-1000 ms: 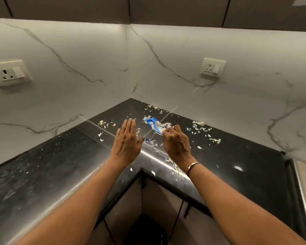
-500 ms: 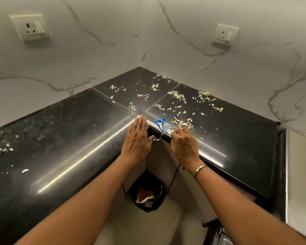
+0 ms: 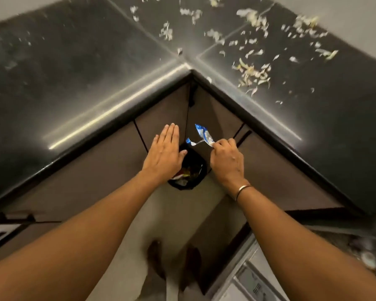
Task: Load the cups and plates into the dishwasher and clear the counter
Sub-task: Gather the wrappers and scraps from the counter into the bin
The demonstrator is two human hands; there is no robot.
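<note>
My right hand (image 3: 226, 159) pinches a crumpled blue and white wrapper (image 3: 202, 134) and holds it in the air above a black bin (image 3: 191, 172) on the floor. The bin stands in the inner corner under the black counter (image 3: 74, 72) and has rubbish inside. My left hand (image 3: 164, 153) is flat with straight fingers, palm down, beside the wrapper and partly over the bin. It holds nothing. No cups or plates are in view.
Several pale food scraps (image 3: 250, 72) lie scattered over the right and far part of the counter. Brown cabinet doors (image 3: 109, 170) run below the counter edges. My feet (image 3: 174, 261) stand on the light floor. A grey appliance front (image 3: 254, 279) shows at the bottom right.
Both hands came off the counter edge and down toward me, over the bin. The right hand kept the wrapper. The view tilted sharply down, so the wall and sockets left the frame.
</note>
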